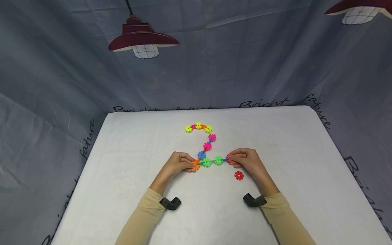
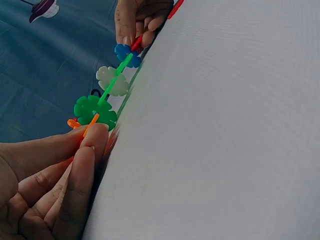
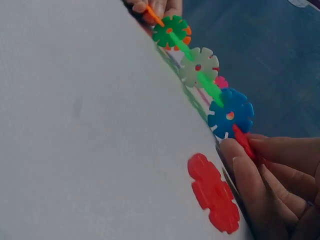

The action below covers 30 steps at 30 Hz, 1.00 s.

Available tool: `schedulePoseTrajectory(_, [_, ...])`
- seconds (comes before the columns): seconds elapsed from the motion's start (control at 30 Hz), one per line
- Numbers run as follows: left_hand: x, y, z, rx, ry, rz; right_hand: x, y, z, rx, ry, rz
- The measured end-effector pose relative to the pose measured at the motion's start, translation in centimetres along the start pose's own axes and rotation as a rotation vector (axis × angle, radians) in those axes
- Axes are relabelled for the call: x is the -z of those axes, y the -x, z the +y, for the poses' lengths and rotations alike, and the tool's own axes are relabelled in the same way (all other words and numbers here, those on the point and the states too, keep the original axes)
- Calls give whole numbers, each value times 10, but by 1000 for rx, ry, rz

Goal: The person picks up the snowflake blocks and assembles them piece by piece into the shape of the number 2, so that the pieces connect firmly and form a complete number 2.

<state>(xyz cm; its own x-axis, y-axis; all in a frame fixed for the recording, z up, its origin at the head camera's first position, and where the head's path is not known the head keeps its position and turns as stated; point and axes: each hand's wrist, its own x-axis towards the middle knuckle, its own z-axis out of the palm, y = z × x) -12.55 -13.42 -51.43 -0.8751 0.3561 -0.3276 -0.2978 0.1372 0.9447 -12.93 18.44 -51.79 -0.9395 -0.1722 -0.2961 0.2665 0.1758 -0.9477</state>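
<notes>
A chain of notched plastic flower discs [image 1: 207, 146], slotted into one another, curves over the white table in the shape of a 2. My left hand [image 1: 179, 162] pinches an orange disc [image 2: 91, 125] at the chain's lower left corner. At the right end, a red disc [image 3: 243, 141] is pinched between thumb and fingers of my right hand [image 1: 247, 159]. Between both hands run a dark green disc [image 3: 171, 32], a whitish disc [image 3: 199, 67], a blue disc [image 3: 231, 113] and bright green discs [image 1: 218, 160]. A loose red disc [image 1: 239, 175] lies flat near my right wrist.
The white tabletop [image 1: 137, 136] reaches back to a grey-blue curtain [image 1: 214, 68] printed with red lamps and lettering. Yellow discs [image 1: 198, 125] form the chain's far curved end. Each wrist carries a dark camera mount [image 1: 170, 203].
</notes>
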Motion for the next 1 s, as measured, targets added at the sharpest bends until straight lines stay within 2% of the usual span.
schedulePoseTrajectory(0.17, [0, -1, -2, 6, -2, 11, 3, 1, -1, 27, 160, 10])
schedulePoseTrajectory(0.33, [1, -1, -2, 11, 4, 17, 13, 1, -4, 48, 257, -34])
schedulePoseTrajectory(0.47, [1, -1, -2, 11, 4, 16, 25, 5, -10, 31, 350, -49])
schedulePoseTrajectory(0.53, [2, -1, -2, 9, 2, 15, 31, 9, -14, 11, 414, -89])
schedulePoseTrajectory(0.67, [2, -1, -3, 5, -2, 12, 37, 16, -21, 6, 564, -246])
schedulePoseTrajectory(0.73, [2, -1, -3, 6, -4, 10, 36, 18, -22, 23, 602, -308])
schedulePoseTrajectory(0.8, [2, -1, -4, 6, -6, 9, 34, 19, -23, 43, 612, -337])
schedulePoseTrajectory(1.0, [2, -1, -4, 0, -12, 7, 29, 20, -23, 58, 606, -346])
